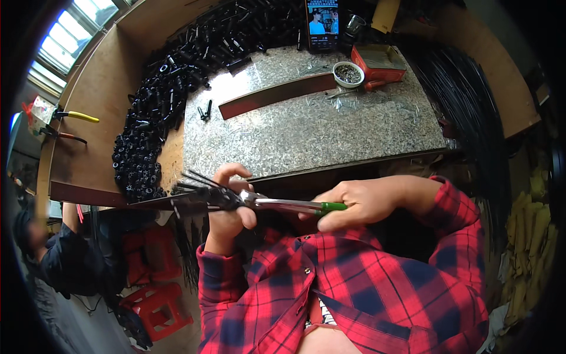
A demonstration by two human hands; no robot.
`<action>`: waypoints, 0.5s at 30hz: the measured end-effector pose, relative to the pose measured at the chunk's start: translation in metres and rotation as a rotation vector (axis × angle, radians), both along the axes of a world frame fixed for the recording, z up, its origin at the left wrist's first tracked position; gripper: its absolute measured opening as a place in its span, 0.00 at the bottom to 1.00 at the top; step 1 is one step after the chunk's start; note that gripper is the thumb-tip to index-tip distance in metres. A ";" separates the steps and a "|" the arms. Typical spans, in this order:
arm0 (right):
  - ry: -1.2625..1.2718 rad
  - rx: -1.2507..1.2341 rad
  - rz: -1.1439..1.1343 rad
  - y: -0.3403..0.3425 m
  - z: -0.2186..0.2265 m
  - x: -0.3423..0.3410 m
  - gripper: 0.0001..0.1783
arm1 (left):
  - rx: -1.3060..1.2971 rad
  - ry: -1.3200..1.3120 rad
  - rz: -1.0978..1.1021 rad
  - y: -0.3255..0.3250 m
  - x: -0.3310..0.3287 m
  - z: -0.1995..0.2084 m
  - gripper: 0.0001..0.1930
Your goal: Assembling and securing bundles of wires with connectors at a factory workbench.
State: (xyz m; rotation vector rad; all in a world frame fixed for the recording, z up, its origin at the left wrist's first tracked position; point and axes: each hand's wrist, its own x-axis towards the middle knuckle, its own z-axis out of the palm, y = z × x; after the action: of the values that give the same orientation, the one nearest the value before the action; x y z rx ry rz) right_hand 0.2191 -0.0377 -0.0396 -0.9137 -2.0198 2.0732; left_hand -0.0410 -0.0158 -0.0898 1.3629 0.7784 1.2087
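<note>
My left hand (233, 206) is closed around a bundle of thin black rods (197, 197) that fans out to the left, with dark pieces blurred by motion. My right hand (365, 203) grips pliers (286, 204) by a green handle. Their silver jaws meet the bundle near the left thumb and fingers; exactly what they pinch is too small to tell. Both hands are in front of the table's near edge, above my lap.
Black tubular parts (206, 50) are heaped along the left and back of the speckled tabletop (330, 138). Behind lie a long bar (277, 94), a cup of small metal bits (348, 75), a red box (377, 62) and a phone (323, 26). Long black rods (466, 82) lie right. A person (76, 253) is at left.
</note>
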 end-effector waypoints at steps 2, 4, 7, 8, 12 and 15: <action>-0.053 -0.106 0.072 0.008 0.003 0.008 0.28 | 0.063 0.060 -0.052 -0.002 -0.005 -0.007 0.45; 0.033 0.073 0.083 0.015 -0.001 0.009 0.27 | 0.039 0.054 -0.030 0.001 -0.003 -0.008 0.45; -0.082 0.719 -0.018 0.013 -0.003 0.008 0.25 | -0.019 0.042 -0.012 0.003 0.001 -0.006 0.45; -0.080 0.718 -0.015 0.011 -0.002 0.004 0.25 | 0.044 0.056 0.027 0.005 0.001 -0.009 0.45; -0.289 0.528 -0.065 0.009 -0.003 -0.011 0.20 | 0.025 -0.029 0.083 0.004 0.005 -0.011 0.46; -0.313 0.370 -0.034 0.011 -0.003 -0.016 0.19 | -0.059 -0.110 0.095 0.002 0.001 -0.014 0.46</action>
State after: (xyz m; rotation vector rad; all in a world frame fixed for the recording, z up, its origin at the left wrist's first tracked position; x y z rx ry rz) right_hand 0.2033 -0.0269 -0.0430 -1.2416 -2.4051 1.5334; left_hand -0.0399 -0.0136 -0.1037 1.2125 0.8020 1.3138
